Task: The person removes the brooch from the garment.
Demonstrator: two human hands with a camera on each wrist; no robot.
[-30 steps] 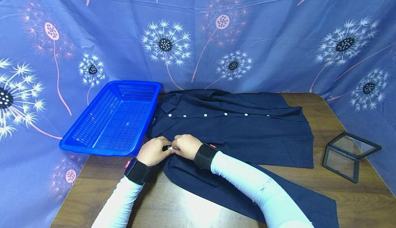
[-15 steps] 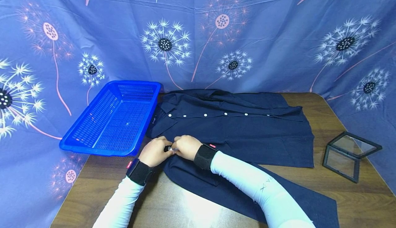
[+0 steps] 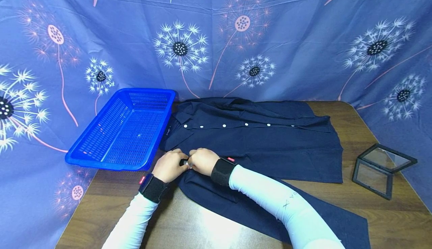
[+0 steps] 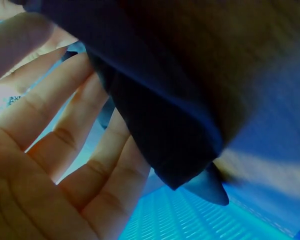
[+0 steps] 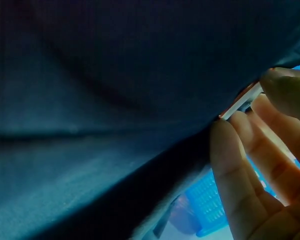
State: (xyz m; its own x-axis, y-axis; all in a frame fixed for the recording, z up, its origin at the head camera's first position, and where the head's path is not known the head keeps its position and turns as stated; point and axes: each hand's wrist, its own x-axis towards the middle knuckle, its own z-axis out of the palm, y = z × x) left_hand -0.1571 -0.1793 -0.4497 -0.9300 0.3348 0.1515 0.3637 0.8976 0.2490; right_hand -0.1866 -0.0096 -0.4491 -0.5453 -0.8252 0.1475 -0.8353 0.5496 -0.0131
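A navy button-up shirt [image 3: 263, 144] lies spread on the table, its collar beside the basket and white buttons along its front. At the shirt's near shoulder area, my left hand [image 3: 170, 165] pinches the dark fabric; in the left wrist view its fingers [image 4: 65, 137] lie against a hanging fold. Thumb to thumb with it, my right hand [image 3: 204, 161] pinches a small flat silvery piece [image 3: 187, 163] at the cloth. In the right wrist view, this piece shows as a pale strip with a coppery edge between thumb and fingertip. Its kind is mostly hidden by my fingers.
A blue plastic basket [image 3: 126, 140] stands at the left, against the shirt's collar. At the right lies an opened black-framed case [image 3: 372, 179] with clear panes. A blue dandelion-print cloth [image 3: 216, 54] hangs behind the wooden table [image 3: 337, 192].
Both hands stay at the same spot on the shirt. My left hand and wrist have shifted very slightly to the right; the silvery piece has turned a little between my fingers.
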